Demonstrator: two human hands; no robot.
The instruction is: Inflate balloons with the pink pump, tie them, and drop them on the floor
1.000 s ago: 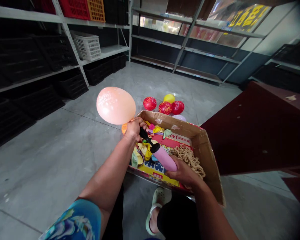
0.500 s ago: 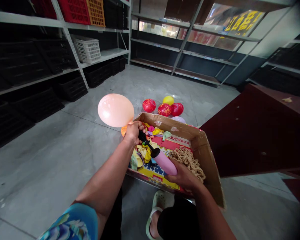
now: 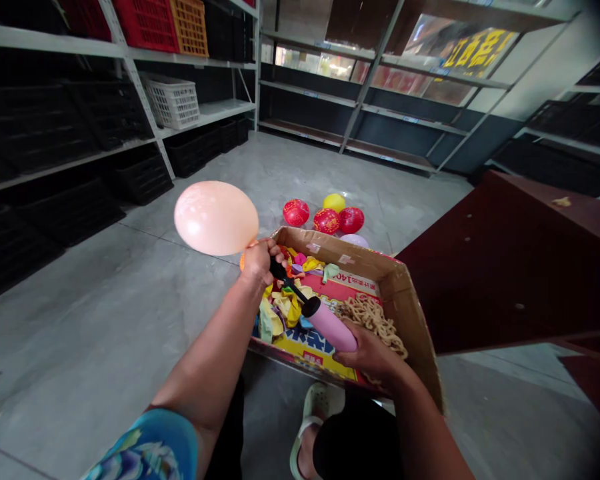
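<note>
My left hand (image 3: 258, 261) is closed around the neck of a peach balloon (image 3: 216, 218) and the black nozzle of a hand pump. The balloon is inflated and sticks out to the left, above the floor. My right hand (image 3: 373, 352) grips the pink barrel of the pump (image 3: 329, 325), which slants over an open cardboard box (image 3: 416, 313). Inside the box lie several limp coloured balloons (image 3: 285, 301) and a heap of tan string (image 3: 373, 317).
Inflated red balloons (image 3: 326, 220), a yellow one (image 3: 334, 201) and a pale one lie on the grey floor behind the box. A dark red cabinet (image 3: 510, 267) stands to the right. Metal shelves with black, white and red crates (image 3: 173, 100) line the walls.
The peach balloon has grown a little since half a second ago and shifted left. Both hands stay on the pump, with small moves.
</note>
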